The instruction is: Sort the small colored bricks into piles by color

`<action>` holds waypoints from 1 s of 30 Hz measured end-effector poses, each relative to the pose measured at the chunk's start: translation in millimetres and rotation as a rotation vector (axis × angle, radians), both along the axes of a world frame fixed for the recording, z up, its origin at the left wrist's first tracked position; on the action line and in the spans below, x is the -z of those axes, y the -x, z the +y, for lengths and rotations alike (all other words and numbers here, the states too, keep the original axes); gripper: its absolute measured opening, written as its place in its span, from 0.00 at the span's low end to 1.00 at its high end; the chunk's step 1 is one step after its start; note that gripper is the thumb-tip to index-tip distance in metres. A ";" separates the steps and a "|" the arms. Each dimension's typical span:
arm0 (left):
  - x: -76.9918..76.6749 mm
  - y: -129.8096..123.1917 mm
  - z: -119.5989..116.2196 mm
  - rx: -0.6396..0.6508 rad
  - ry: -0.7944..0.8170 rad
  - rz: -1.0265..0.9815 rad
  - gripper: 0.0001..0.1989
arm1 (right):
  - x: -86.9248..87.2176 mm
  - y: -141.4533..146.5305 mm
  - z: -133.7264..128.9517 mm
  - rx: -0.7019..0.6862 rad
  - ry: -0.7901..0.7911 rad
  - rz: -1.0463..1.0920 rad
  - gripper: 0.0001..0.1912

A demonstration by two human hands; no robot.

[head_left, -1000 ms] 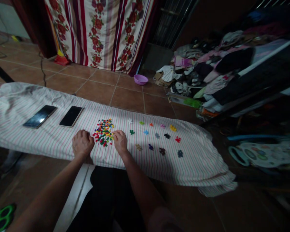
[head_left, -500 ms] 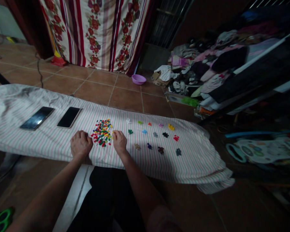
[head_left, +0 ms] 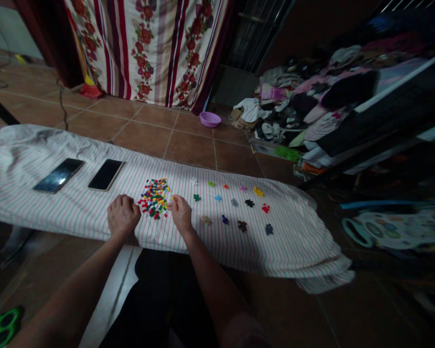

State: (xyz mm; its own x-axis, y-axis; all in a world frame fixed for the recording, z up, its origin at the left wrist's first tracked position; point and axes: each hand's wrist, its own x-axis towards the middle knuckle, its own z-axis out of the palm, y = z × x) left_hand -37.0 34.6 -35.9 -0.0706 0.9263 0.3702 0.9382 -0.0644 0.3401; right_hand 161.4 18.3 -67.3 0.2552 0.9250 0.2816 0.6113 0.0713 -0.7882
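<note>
The striped cloth [head_left: 293,246] covered the long surface beneath everything, and its pale ground probably helped each colour stand out. Two phones lay flat toward its left end, the left phone [head_left: 59,175] and the right phone [head_left: 106,175] apart from each other, presumably set there so neither crowded the middle. My left hand [head_left: 123,214] rested with fingers curled on the cloth, just beside the mixed pile [head_left: 154,197], perhaps to steady me; I could not tell whether those fingers closed on anything. My right hand [head_left: 181,211] was at the pile's other edge, thumb and fingers brought near one another, a shape suited to tiny things. The pile spread loosely between my hands, within easy reach of both. To its right, one-colour groups [head_left: 250,203] lay in three rough rows, the yellow group [head_left: 258,192] among them, with gaps that likely kept colours from mingling. Smallest, a yellow piece [head_left: 173,197] showed at my right fingertips; whether I pinched it or merely touched it, I could not tell.
</note>
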 end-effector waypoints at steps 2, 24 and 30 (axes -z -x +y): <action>-1.0 -0.2 -0.4 0.003 0.003 0.002 0.12 | -0.1 0.1 0.0 0.021 -0.003 0.005 0.14; -0.8 -0.8 0.9 -0.027 0.001 0.082 0.11 | -16.6 -26.9 -1.0 0.142 -0.064 0.042 0.09; -2.3 -0.4 0.4 -0.018 0.018 0.102 0.12 | -21.1 -47.9 -3.2 0.171 -0.094 0.037 0.10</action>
